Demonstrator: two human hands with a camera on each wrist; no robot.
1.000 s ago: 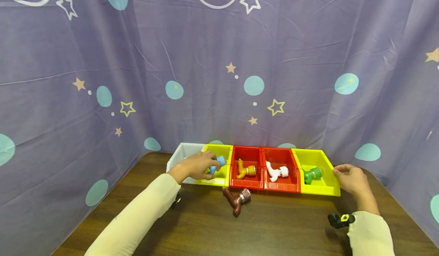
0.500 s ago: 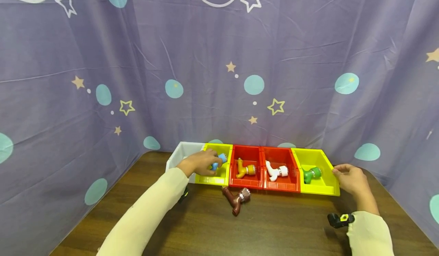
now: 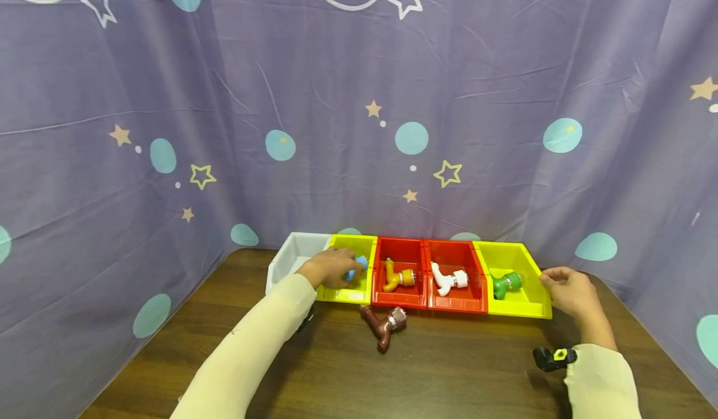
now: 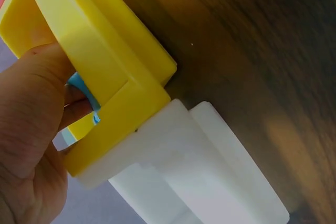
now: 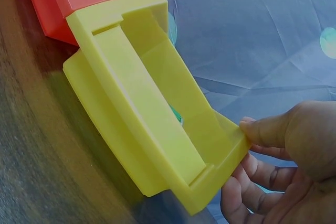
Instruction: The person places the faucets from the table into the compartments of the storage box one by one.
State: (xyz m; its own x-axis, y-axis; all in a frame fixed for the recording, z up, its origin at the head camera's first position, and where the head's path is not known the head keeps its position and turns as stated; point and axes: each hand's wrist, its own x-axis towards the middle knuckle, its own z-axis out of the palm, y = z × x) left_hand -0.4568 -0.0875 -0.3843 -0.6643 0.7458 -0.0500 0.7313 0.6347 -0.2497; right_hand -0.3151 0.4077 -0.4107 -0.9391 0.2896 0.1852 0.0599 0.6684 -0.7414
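My left hand [image 3: 335,266] reaches into the left yellow bin [image 3: 367,287], its fingers around a blue tap [image 3: 363,261]. In the left wrist view, only a sliver of the blue tap [image 4: 82,86] shows past the fingers [image 4: 74,113] and the bin's front wall. At the row's far right end, my right hand [image 3: 574,291] pinches the side rim of the other yellow bin [image 3: 518,307]. The thumb lies on that rim in the right wrist view, and the other fingers curl outside the wall. A green tap [image 3: 508,284] lies inside this bin.
Between the yellow bins stand two red bins, one with a mustard-yellow tap [image 3: 398,278], the other with a white tap [image 3: 449,279]. A white bin [image 3: 283,260] ends the row at left. In front, a brown tap [image 3: 384,326] lies on the wooden table [image 3: 449,369]. A patterned curtain hangs behind.
My left hand has moved slightly right and deeper into the left yellow bin, lowering the blue tap there. The right hand keeps its hold on the right yellow bin.
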